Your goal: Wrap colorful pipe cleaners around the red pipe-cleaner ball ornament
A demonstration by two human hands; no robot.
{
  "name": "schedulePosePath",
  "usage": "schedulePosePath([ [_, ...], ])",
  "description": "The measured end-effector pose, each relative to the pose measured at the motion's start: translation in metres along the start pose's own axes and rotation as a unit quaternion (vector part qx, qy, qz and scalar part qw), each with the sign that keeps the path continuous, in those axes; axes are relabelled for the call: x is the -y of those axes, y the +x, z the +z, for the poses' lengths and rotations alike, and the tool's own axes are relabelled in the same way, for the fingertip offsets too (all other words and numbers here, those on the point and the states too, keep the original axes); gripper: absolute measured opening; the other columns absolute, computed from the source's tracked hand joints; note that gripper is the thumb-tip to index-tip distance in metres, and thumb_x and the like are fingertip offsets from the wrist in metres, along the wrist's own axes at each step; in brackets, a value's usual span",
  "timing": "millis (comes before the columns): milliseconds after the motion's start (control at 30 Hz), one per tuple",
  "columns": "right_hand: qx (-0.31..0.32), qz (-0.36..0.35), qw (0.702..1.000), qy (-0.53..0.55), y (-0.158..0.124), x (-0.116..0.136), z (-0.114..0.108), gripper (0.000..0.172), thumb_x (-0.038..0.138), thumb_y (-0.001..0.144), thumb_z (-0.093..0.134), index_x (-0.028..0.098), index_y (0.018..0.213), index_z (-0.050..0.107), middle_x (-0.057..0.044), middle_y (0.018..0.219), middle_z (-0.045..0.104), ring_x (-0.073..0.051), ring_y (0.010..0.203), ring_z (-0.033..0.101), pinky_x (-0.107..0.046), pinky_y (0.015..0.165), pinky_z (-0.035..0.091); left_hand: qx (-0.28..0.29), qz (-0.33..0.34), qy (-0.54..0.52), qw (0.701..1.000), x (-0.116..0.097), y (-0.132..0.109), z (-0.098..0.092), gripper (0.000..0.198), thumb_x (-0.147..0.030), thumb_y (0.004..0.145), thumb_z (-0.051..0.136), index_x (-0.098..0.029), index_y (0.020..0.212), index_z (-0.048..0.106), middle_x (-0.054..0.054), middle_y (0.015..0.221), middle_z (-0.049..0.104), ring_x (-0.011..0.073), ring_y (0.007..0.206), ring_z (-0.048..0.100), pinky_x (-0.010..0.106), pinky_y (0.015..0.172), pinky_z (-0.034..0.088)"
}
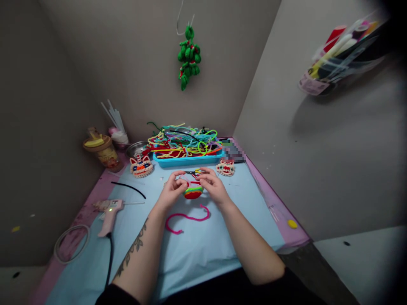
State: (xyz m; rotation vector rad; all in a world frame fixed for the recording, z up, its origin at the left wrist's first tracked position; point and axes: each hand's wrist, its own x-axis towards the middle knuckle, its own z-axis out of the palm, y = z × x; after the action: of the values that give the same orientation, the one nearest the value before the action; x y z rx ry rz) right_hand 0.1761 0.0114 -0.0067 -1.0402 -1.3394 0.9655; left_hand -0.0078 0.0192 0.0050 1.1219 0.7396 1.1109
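Observation:
A small round piece [193,193] with a red face and green and orange bands is held between my two hands above the blue sheet. My left hand [173,188] pinches its left side, thumb and fingers together. On its right side my right hand [214,186] has its fingers closed round the piece. A small dark tool with a yellow part [192,173] lies across the top between the fingertips; which hand grips it is hard to tell. Below the hands a curved magenta pipe cleaner [190,218] lies on the sheet.
A blue tray [187,161] heaped with coloured pipe cleaners stands at the back, flanked by two lion-face pieces [141,166] [225,167]. A pink glue gun [110,216], its cable and a black pipe cleaner [129,187] lie left. A yellow disc [292,224] is right.

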Motion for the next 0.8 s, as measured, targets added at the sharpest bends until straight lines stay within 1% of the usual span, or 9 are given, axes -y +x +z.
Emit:
schedulePosePath([
  [67,0.052,-0.015,0.998,-0.023,0.000,0.003,-0.002,0.023,0.046,0.077,0.065,0.023,0.077,0.071,-0.008,0.125,0.051,-0.027,0.119,0.049,-0.043,0.104,0.036,0.018,-0.004,0.011,1.000,-0.001,-0.001,0.000,0.051,-0.033,0.070,0.075,-0.019,0.111,0.049,-0.004,0.069,0.059,0.0089,0.058,0.052,0.022,0.059,0.039],
  [167,0.094,-0.035,0.993,-0.055,-0.002,0.006,-0.002,0.023,0.044,0.080,0.063,0.022,0.073,0.069,-0.008,0.125,0.052,-0.026,0.120,0.049,-0.044,0.107,0.031,0.026,-0.009,0.022,0.999,-0.001,-0.001,0.000,0.050,-0.037,0.071,0.073,-0.019,0.111,0.048,-0.004,0.066,0.057,0.0084,0.055,0.050,0.021,0.055,0.037],
  [300,0.122,-0.044,0.987,-0.093,-0.003,0.007,-0.001,0.022,0.039,0.082,0.060,0.021,0.071,0.067,-0.008,0.127,0.052,-0.024,0.122,0.048,-0.044,0.108,0.030,0.026,-0.017,0.031,0.999,-0.001,-0.001,-0.001,0.051,-0.039,0.070,0.073,-0.019,0.110,0.048,-0.006,0.063,0.054,0.0071,0.050,0.046,0.020,0.050,0.034],
  [467,0.147,-0.067,0.978,-0.129,-0.003,0.008,-0.001,0.009,0.026,0.078,0.064,0.021,0.071,0.068,-0.007,0.129,0.053,-0.024,0.122,0.048,-0.044,0.108,0.030,0.026,-0.029,0.039,0.999,-0.004,-0.002,-0.004,0.051,-0.037,0.070,0.072,-0.018,0.110,0.047,-0.006,0.061,0.054,0.0072,0.050,0.046,0.019,0.049,0.034],
  [567,0.137,-0.085,0.977,-0.141,-0.004,0.007,0.000,0.010,0.021,0.078,0.060,0.021,0.070,0.067,-0.008,0.126,0.055,-0.023,0.120,0.050,-0.043,0.107,0.032,0.024,-0.034,0.043,0.998,-0.003,-0.001,-0.004,0.049,-0.036,0.071,0.072,-0.018,0.109,0.047,-0.006,0.061,0.054,0.0071,0.049,0.046,0.020,0.050,0.034],
  [633,0.103,-0.089,0.982,-0.133,-0.005,0.006,0.002,0.010,0.021,0.078,0.059,0.023,0.083,0.067,-0.007,0.130,0.053,-0.023,0.123,0.048,-0.044,0.107,0.032,0.000,-0.026,0.043,0.999,-0.001,0.000,-0.004,0.049,-0.037,0.070,0.072,-0.018,0.108,0.048,-0.006,0.062,0.054,0.0069,0.050,0.046,0.020,0.050,0.035],
  [700,0.075,-0.087,0.986,-0.117,-0.006,0.005,0.005,0.018,0.022,0.079,0.060,0.025,0.095,0.066,-0.007,0.135,0.049,-0.023,0.127,0.045,-0.044,0.108,0.031,-0.034,-0.006,0.040,0.999,0.001,0.002,-0.002,0.051,-0.037,0.069,0.073,-0.018,0.108,0.047,-0.006,0.063,0.054,0.0070,0.050,0.046,0.020,0.051,0.035],
  [733,0.068,-0.085,0.988,-0.111,-0.007,0.005,0.006,0.019,0.023,0.079,0.061,0.025,0.097,0.065,-0.007,0.137,0.048,-0.023,0.127,0.045,-0.043,0.108,0.032,-0.050,0.008,0.040,0.998,0.002,0.002,-0.001,0.051,-0.037,0.069,0.073,-0.018,0.109,0.046,-0.006,0.064,0.054,0.0073,0.051,0.047,0.020,0.052,0.036],
  [800,0.059,-0.080,0.989,-0.109,-0.008,0.003,0.009,0.013,0.027,0.079,0.062,0.025,0.091,0.067,-0.006,0.138,0.047,-0.023,0.126,0.045,-0.043,0.107,0.032,-0.072,0.032,0.045,0.996,0.003,0.002,0.002,0.053,-0.036,0.070,0.072,-0.019,0.112,0.044,-0.006,0.065,0.054,0.0083,0.054,0.049,0.021,0.055,0.038],
])
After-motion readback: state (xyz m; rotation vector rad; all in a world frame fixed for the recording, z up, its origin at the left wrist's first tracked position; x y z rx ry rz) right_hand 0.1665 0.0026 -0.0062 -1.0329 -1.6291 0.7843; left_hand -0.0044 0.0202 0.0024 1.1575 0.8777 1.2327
